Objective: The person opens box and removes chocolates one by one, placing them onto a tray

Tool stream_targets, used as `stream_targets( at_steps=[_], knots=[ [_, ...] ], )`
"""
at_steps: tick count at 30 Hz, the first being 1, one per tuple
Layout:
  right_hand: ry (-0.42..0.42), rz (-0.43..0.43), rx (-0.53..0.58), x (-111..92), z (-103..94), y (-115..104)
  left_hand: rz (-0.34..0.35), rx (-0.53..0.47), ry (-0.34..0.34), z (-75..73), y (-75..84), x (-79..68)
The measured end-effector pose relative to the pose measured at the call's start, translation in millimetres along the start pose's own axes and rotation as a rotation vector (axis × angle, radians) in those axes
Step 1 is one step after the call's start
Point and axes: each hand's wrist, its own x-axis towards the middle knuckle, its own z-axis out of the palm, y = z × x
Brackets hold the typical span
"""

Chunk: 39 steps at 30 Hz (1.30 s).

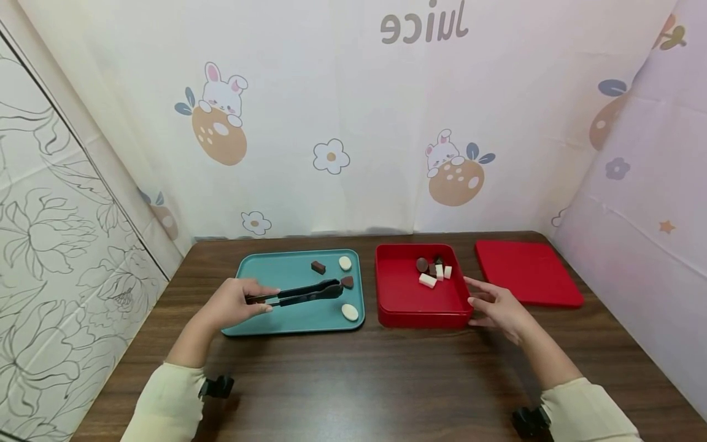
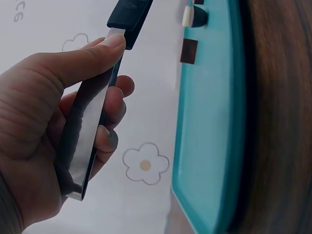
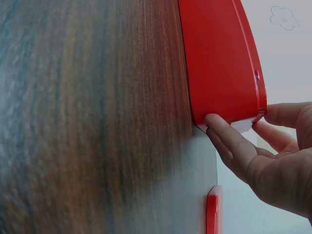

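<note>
My left hand (image 1: pixel 234 302) grips a pair of black-and-steel tongs (image 1: pixel 309 293), thumb on one arm and fingers round the other. They reach over a teal tray (image 1: pixel 259 270), their tips beside a dark brown chocolate-like piece (image 1: pixel 347 282); whether they touch it I cannot tell. A brown block (image 1: pixel 318 267) and two white ovals, one at the back (image 1: pixel 345 263) and one in front (image 1: pixel 350 312), lie on the tray. My right hand (image 1: pixel 499 310) touches the right side of a red box (image 1: pixel 400 316) with extended fingers. Small white pieces (image 1: pixel 428 280) and brown pieces (image 1: pixel 422 265) sit inside the box.
A flat red lid-like panel (image 1: pixel 527 273) lies on the brown wooden table (image 1: pixel 353 380), right of the box. Behind the table hangs a printed curtain (image 1: pixel 287 123); a floral panel (image 1: pixel 55 245) stands at the left and more curtain at the right.
</note>
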Motion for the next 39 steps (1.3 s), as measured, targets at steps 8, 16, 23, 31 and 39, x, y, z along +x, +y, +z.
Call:
stream_targets(
  at_steps=[8, 16, 23, 31, 39],
  knots=[
    [0.002, -0.001, -0.005, -0.3, -0.1, -1.4, 0.000, -0.034, -0.037, 2.4, -11.4, -10.8],
    [0.000, -0.005, -0.005, -0.6, -0.4, -2.1, -0.048, -0.099, -0.086, 5.9, -17.3, -17.0],
    [-0.002, -0.010, 0.002, -0.4, -0.7, -1.9, -0.066, -0.166, -0.116, 8.0, -18.8, -18.3],
    [-0.001, -0.013, 0.003, -0.6, -0.5, -1.9, -0.110, -0.154, -0.121, 4.3, -17.6, -20.3],
    [0.006, -0.008, -0.006, -0.7, 0.3, -0.8, -0.108, -0.141, -0.112, 1.4, -18.7, -22.0]
  ],
)
